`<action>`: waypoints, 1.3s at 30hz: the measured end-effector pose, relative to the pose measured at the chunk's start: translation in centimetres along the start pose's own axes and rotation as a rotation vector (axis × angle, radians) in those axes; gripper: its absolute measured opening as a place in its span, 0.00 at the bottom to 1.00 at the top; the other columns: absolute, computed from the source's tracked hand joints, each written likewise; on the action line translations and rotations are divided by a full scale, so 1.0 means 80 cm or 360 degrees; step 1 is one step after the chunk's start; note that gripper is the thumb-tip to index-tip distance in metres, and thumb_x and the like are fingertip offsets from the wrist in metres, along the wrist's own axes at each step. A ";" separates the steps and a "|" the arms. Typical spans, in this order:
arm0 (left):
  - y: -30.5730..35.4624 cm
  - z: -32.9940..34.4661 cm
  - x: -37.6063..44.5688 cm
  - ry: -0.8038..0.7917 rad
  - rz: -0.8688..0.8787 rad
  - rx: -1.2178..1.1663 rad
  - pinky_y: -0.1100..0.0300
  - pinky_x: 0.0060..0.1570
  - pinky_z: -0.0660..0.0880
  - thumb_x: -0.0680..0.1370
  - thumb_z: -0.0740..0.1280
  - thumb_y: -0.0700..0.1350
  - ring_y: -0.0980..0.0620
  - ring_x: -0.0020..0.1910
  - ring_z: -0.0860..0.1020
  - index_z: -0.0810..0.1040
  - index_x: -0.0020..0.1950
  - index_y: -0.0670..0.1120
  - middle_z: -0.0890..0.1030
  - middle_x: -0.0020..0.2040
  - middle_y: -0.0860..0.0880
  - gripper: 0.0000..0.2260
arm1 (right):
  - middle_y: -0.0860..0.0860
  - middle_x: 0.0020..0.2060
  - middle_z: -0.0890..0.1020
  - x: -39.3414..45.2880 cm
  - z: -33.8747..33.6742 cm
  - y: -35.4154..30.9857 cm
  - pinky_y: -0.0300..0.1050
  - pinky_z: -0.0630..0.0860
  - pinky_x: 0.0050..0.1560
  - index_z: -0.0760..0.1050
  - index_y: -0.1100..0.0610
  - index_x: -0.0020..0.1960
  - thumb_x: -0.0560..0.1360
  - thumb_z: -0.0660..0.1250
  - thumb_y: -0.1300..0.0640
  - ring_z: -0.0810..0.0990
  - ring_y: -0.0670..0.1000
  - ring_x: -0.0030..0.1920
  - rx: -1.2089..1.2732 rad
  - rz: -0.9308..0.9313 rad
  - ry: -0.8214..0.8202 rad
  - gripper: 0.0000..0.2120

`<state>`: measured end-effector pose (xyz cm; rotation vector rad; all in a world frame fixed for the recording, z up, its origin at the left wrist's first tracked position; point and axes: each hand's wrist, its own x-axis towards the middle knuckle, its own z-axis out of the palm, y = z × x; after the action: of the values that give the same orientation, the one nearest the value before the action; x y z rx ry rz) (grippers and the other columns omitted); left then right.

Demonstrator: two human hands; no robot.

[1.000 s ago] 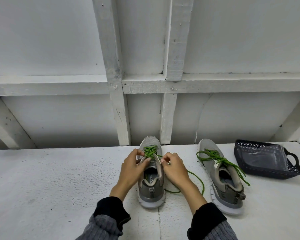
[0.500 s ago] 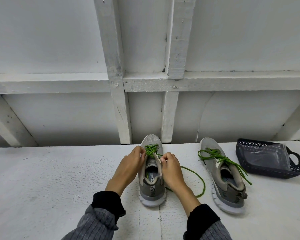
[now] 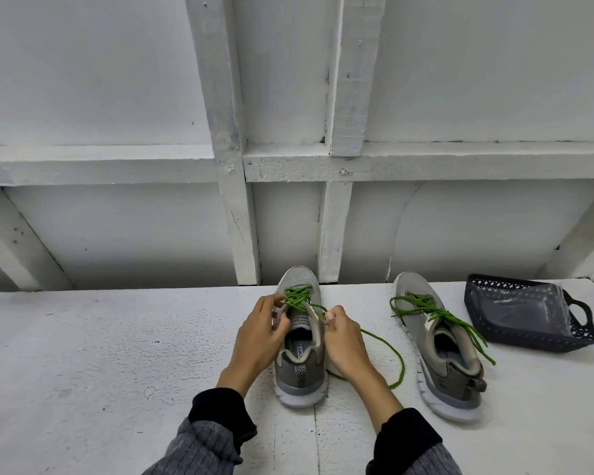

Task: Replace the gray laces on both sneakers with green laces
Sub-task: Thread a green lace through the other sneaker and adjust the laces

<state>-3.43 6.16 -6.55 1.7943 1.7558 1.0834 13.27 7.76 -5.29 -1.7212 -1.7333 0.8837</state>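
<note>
Pinching the green lace (image 3: 299, 298) at the upper eyelets, my left hand (image 3: 259, 332) curls against the near sneaker (image 3: 300, 368) from its 9 o'clock side. My right hand (image 3: 345, 337), at 3 o'clock of the shoe, grips the lace's other run, which loops loose over the white bench (image 3: 100, 354) toward 4 o'clock. Further out at 3 o'clock stands the second sneaker (image 3: 439, 358), already laced green, ends untied. Beyond it sits a dark basket (image 3: 528, 332) lined with clear plastic.
</note>
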 end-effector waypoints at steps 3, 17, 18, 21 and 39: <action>0.001 0.005 -0.003 0.0058 -0.0026 -0.0020 0.51 0.50 0.79 0.78 0.61 0.51 0.60 0.53 0.77 0.71 0.61 0.58 0.74 0.57 0.60 0.12 | 0.51 0.37 0.73 0.001 -0.001 0.004 0.46 0.64 0.38 0.64 0.53 0.40 0.81 0.52 0.58 0.71 0.54 0.40 0.0074 0.0040 -0.0020 0.11; 0.017 0.010 0.012 -0.0017 -0.0383 0.0182 0.55 0.48 0.73 0.77 0.63 0.49 0.47 0.54 0.77 0.79 0.60 0.55 0.77 0.56 0.49 0.13 | 0.54 0.36 0.76 0.012 -0.015 0.007 0.45 0.65 0.33 0.68 0.53 0.42 0.79 0.56 0.58 0.72 0.54 0.34 0.0068 0.0110 -0.0048 0.07; 0.018 0.011 0.012 0.0006 -0.0380 0.0170 0.55 0.48 0.72 0.77 0.63 0.47 0.46 0.54 0.77 0.79 0.60 0.54 0.78 0.55 0.49 0.13 | 0.54 0.37 0.76 0.011 -0.015 0.008 0.45 0.64 0.34 0.68 0.54 0.43 0.78 0.55 0.60 0.71 0.54 0.35 0.0034 0.0130 -0.0040 0.07; 0.020 0.013 0.009 0.0077 -0.0354 0.0156 0.56 0.42 0.69 0.77 0.62 0.44 0.45 0.49 0.77 0.81 0.55 0.49 0.79 0.50 0.46 0.10 | 0.54 0.39 0.76 0.009 -0.013 0.008 0.45 0.65 0.34 0.69 0.55 0.43 0.75 0.55 0.62 0.72 0.55 0.36 -0.0014 0.0161 -0.0032 0.06; 0.022 0.011 0.004 0.0111 -0.0420 0.0082 0.51 0.46 0.76 0.77 0.64 0.45 0.43 0.48 0.78 0.82 0.52 0.47 0.81 0.49 0.44 0.08 | 0.51 0.52 0.78 0.004 -0.013 0.047 0.43 0.73 0.45 0.74 0.52 0.51 0.76 0.63 0.59 0.78 0.54 0.51 -0.0528 0.0218 -0.0209 0.05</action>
<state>-1.66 6.43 -5.75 1.5141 2.0108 1.0106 16.49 8.06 -7.49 -2.0566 -1.9550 0.8176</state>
